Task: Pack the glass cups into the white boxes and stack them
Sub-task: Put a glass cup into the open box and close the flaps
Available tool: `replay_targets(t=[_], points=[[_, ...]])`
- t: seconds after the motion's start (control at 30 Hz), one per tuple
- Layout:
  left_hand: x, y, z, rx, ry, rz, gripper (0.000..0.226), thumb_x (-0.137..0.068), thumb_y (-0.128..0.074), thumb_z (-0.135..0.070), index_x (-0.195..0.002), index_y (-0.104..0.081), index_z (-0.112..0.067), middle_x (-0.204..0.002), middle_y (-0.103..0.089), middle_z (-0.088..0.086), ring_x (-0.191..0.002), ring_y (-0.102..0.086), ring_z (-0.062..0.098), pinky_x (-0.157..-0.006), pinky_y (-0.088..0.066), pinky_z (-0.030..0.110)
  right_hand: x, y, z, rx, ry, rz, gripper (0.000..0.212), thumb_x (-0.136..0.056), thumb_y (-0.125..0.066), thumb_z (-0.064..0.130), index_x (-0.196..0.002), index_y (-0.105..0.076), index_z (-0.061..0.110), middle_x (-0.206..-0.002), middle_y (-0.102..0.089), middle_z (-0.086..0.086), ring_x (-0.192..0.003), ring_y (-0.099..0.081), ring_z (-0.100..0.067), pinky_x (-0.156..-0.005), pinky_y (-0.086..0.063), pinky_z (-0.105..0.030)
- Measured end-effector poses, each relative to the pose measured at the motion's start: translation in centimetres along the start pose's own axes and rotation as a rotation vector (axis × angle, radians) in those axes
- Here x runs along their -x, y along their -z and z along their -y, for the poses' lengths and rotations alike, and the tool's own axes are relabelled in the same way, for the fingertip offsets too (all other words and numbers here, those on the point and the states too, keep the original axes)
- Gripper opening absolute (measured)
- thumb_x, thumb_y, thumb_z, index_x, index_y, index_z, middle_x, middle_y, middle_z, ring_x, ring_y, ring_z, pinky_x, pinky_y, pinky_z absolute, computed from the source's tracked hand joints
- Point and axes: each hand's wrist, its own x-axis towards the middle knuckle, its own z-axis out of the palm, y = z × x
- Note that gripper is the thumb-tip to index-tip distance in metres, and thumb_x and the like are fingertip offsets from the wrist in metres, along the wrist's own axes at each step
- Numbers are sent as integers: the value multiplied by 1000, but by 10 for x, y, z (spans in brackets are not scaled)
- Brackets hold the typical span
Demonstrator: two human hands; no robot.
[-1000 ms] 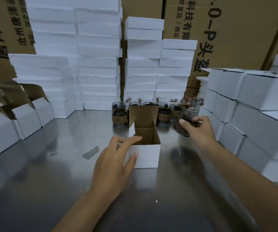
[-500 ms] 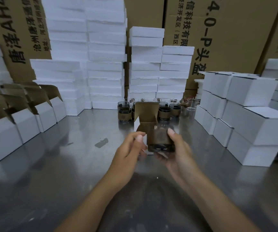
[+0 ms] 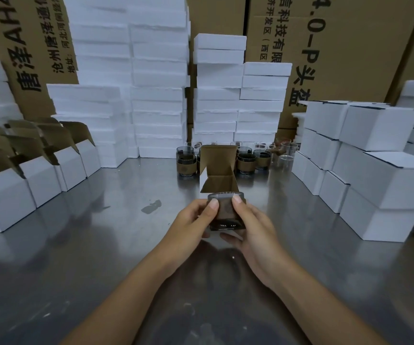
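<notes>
Two hands on one glass cup (image 3: 226, 212): the left hand (image 3: 191, 220) and right hand (image 3: 253, 227) grasp its sides, thumbs near the rim, mouth upward. It sits just in front of the open white box (image 3: 217, 175), whose flap stands clear, probably so the cup can drop straight in. More cups (image 3: 247, 161) wait at the back of the desk (image 3: 101, 245). Closed boxes (image 3: 380, 170) are piled on the right, handy for stacking.

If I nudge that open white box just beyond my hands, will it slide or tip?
Probably slides: the open box looks empty and light on a shiny metal table. Its raised lid may tip it backward. Thin walls likely flex.
</notes>
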Motion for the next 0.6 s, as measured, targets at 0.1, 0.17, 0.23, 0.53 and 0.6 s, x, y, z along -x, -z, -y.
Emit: replay_targets(t=[0.1,0.17,0.23,0.53,0.6], points=[[1,-1,-1,4,-26,8,50,-74,-49,-57,-110,-61,-24,-99,-67,1,-88,-63,7,-85,-52,33,-4,4,2,-69,-35,26,41,-88,-52,42,-106,-67,9,-100,-72,-14,-90,-69,-21,-73,-53,-30],[2,-1,-3,3,-66,26,49,-75,-51,-53,-114,-60,-24,-96,-68,-1,-86,-63,4,-81,-53,27,-7,8,6,-177,-74,43,43,-92,-45,44,-105,-66,9,-95,-73,-13,-81,-70,-19,-69,-55,-30],[4,-1,-4,-4,-97,44,47,-75,-54,-49,-114,-61,-25,-96,-69,-3,-86,-65,3,-76,-52,19,-9,12,9,-271,-112,58,47,-92,-42,49,-104,-65,9,-90,-73,-12,-75,-70,-18,-64,-55,-28],[4,-2,-3,-33,-108,18,48,-69,-58,-52,-104,-61,-20,-89,-70,-1,-80,-66,7,-72,-51,19,-10,15,7,-310,-228,91,58,-91,-34,59,-97,-67,12,-82,-73,-10,-69,-69,-19,-62,-50,-27],[3,-2,-2,-33,-101,8,47,-68,-58,-52,-101,-60,-18,-86,-70,0,-79,-66,7,-72,-51,19,-9,13,6,-290,-255,108,61,-90,-33,61,-99,-67,11,-85,-73,-12,-78,-68,-23,-59,-52,-25]])
